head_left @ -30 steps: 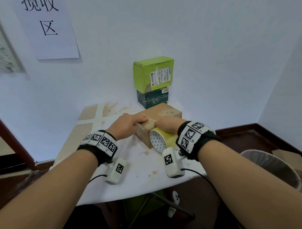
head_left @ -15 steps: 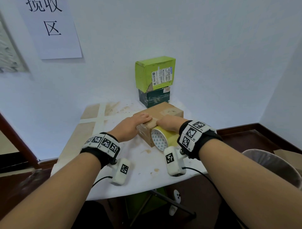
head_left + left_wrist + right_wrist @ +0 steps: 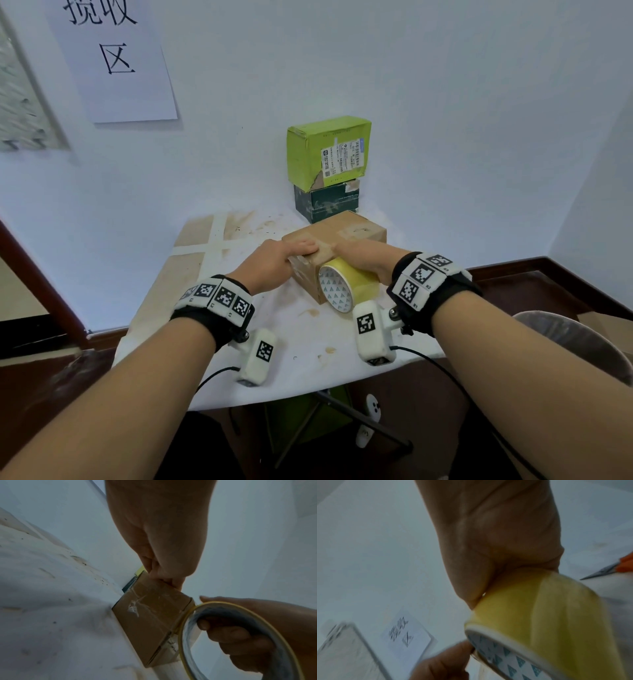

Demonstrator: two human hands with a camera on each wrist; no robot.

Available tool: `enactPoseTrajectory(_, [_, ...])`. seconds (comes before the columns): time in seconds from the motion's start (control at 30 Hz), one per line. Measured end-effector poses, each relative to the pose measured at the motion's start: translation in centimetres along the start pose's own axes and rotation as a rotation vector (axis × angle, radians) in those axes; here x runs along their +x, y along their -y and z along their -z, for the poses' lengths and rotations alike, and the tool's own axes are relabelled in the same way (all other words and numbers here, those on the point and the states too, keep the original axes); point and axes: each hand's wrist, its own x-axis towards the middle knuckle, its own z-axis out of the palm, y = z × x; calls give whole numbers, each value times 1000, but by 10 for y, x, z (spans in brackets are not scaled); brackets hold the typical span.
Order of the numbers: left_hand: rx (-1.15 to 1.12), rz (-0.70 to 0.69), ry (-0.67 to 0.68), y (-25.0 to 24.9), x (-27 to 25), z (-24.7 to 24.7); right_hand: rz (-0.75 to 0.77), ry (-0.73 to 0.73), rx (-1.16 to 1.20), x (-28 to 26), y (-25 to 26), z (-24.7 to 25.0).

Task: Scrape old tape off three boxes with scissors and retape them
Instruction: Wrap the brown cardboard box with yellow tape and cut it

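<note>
Bright, even, soft-shadowed light in the head view, with wide-angle bending toward nine and three o'clock. Both wrist views are dim, bluish and grainy, blurred most at six o'clock.

Yellow tape roll (image 3: 346, 286), brown box (image 3: 356, 229), lime-green box (image 3: 329, 150), orange-handled scissors (image 3: 614, 568).

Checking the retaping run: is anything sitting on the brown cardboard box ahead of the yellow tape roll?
Nothing visible does. The brown cardboard box top is bare beyond the yellow tape roll; only the left hand presses its near edge.
</note>
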Motion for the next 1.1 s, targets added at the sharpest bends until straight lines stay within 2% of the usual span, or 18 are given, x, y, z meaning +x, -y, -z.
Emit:
enactPoseTrajectory(0.1, [2,-1,-9,1,0,-2,-48,51,285,-2,-13,6])
enactPoseTrajectory(0.17, [-1,0,-14,0,-1,-3,-41,63,352,-6,-18,6])
enactPoseTrajectory(0.33, [18,2,-27,-5,-4,-4,-20,37,299,-11,-21,-1])
enactPoseTrajectory(0.4, [16,4,-20,-8,-4,-2,-33,41,220,-10,-26,-4])
enactPoseTrajectory(0.67, [33,73,27,-20,-3,6,-95,40,154,3,-37,-17])
enactPoseTrajectory(0.77, [-22,127,-9,-26,0,4,-96,16,165,3,-42,-19])
enactPoseTrajectory(0.87, [-63,124,-63,-31,-2,-3,-73,-5,212,-3,-43,-10])
enactPoseTrajectory(1.0, [-95,135,-70,-31,-4,-5,-81,-213,316,-2,-61,23])
enactPoseTrajectory(1.07, [-90,146,-57,-30,-3,-3,-111,-282,191,-1,-76,40])
enactPoseTrajectory(1.1, [-85,148,-53,-30,-3,-2,-156,-283,48,-2,-82,46])
